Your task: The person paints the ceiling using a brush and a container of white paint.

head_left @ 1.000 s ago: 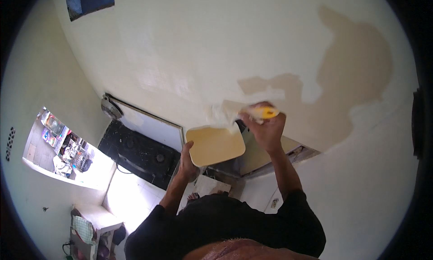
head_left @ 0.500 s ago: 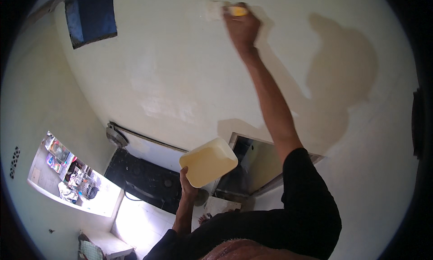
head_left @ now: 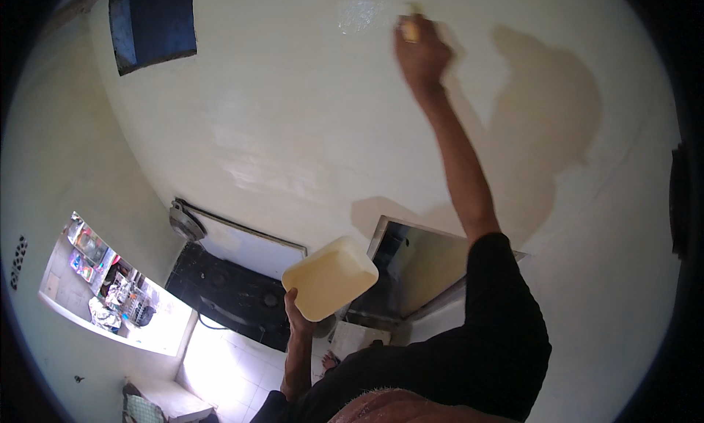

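Note:
My right hand [head_left: 424, 57] is raised high against the pale wall [head_left: 286, 122], fingers closed around a paintbrush [head_left: 411, 31]. The brush's yellow-orange handle shows in the fist; its head is blurred and mostly hidden at the wall. A wet, shiny patch [head_left: 359, 12] lies on the wall left of that hand. Lower down, my left hand [head_left: 301, 316] grips the near left corner of a cream rectangular plastic tub [head_left: 364, 259], thumb over the rim. Inside the tub is a cream-coloured liquid that looks like paint. The tub is tilted and held in the air.
Below the tub are a black stove-like top [head_left: 227, 291] and a white panel [head_left: 253, 245] leaning on the wall. A framed mirror-like pane [head_left: 418, 269] stands to the right. A dark opening [head_left: 158, 27] is at upper left, a bright opening with shelves [head_left: 117, 291] at left.
My right hand has moved right and slightly down along the wall with the paintbrush, uncovering the wet patch. The tub in my left hand has shifted slightly left and down in view.

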Available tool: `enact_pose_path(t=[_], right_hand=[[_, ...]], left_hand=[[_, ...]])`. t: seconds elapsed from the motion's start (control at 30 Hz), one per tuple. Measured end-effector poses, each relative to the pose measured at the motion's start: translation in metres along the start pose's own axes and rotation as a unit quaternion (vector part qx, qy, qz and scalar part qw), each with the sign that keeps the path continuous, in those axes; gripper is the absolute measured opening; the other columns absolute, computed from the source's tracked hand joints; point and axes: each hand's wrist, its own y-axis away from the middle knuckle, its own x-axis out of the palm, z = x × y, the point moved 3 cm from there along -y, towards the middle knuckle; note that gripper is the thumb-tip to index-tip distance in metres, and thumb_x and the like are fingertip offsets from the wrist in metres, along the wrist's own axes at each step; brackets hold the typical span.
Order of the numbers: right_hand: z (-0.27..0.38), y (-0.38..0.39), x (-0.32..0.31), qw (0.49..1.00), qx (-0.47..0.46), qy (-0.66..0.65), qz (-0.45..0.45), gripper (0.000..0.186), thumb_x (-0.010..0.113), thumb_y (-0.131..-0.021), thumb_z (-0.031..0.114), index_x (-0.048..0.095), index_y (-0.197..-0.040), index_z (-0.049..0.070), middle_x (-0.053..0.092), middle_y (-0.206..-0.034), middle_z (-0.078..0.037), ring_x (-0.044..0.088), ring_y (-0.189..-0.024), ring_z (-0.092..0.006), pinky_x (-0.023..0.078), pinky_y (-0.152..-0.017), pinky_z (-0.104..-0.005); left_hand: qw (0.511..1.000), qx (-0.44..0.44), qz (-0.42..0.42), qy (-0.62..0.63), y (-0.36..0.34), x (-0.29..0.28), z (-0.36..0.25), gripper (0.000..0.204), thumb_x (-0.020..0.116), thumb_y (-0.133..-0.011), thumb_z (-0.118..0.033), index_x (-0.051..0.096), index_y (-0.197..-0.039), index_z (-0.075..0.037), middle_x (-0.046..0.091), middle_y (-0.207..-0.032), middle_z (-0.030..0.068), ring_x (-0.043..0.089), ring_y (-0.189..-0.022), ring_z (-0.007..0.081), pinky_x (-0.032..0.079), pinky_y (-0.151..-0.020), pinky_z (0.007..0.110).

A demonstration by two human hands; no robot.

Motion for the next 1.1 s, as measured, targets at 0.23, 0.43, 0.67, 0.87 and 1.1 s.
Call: enact_pose_path(t=[0.23, 0.43, 0.67, 0.87, 1.1], right_hand=[[0.144, 0.011, 0.096, 0.959, 0.044, -0.26, 0.101, 0.011, 0.062, -0.074, 0.007, 0.06, -0.085, 0.007, 0.061, -0.075, -0.014, 0.063, -0.061, -0.0315, 0.05, -0.05, -0.042], [0.067, 0.031, 0.066, 0.97, 0.134, -0.195, 0.061, 0.023, 0.076, -0.075, 0.02, 0.067, -0.094, 0.01, 0.066, -0.069, -0.011, 0.064, -0.058, -0.0282, 0.051, -0.053, -0.0367], [-0.071, 0.02, -0.118, 0.985, 0.166, -0.018, -0.033, 0.014, 0.077, -0.079, 0.016, 0.066, -0.084, 0.01, 0.068, -0.075, -0.002, 0.065, -0.062, -0.0135, 0.053, -0.06, -0.0273], [0.009, 0.06, -0.012, 0.999, 0.029, 0.037, -0.003, 0.011, 0.07, -0.08, 0.024, 0.063, -0.081, 0.016, 0.061, -0.064, -0.003, 0.055, -0.046, -0.0204, 0.045, -0.043, -0.0335], [0.154, 0.063, 0.075, 0.965, 0.029, -0.25, 0.076, 0.013, 0.068, -0.072, 0.01, 0.06, -0.081, 0.016, 0.057, -0.064, -0.002, 0.058, -0.05, -0.0207, 0.046, -0.047, -0.0339]], left_hand=[[0.997, 0.054, -0.038, -0.042, 0.017, 0.007, -0.02, 0.055, 0.038, -0.09, -0.045, 0.05, -0.123, -0.003, 0.06, -0.11, 0.0109, 0.06, -0.099, 0.0232, 0.05, -0.08, 0.037], [0.992, 0.081, -0.082, -0.051, 0.018, -0.001, -0.025, 0.051, 0.036, -0.091, -0.042, 0.052, -0.118, -0.002, 0.062, -0.103, 0.0107, 0.063, -0.091, 0.0224, 0.052, -0.077, 0.036], [0.994, 0.072, -0.073, -0.041, 0.016, -0.006, -0.017, 0.052, 0.035, -0.091, -0.043, 0.053, -0.118, -0.002, 0.062, -0.103, 0.0101, 0.062, -0.092, 0.0214, 0.051, -0.077, 0.034], [0.993, 0.067, -0.089, -0.045, 0.023, -0.029, -0.018, 0.053, 0.034, -0.094, -0.046, 0.052, -0.118, -0.002, 0.061, -0.104, 0.0085, 0.06, -0.094, 0.0213, 0.049, -0.078, 0.036], [0.992, 0.082, -0.085, -0.05, 0.027, -0.014, -0.026, 0.045, 0.034, -0.096, -0.04, 0.052, -0.112, -0.002, 0.06, -0.103, 0.0081, 0.061, -0.09, 0.0193, 0.051, -0.075, 0.033]])
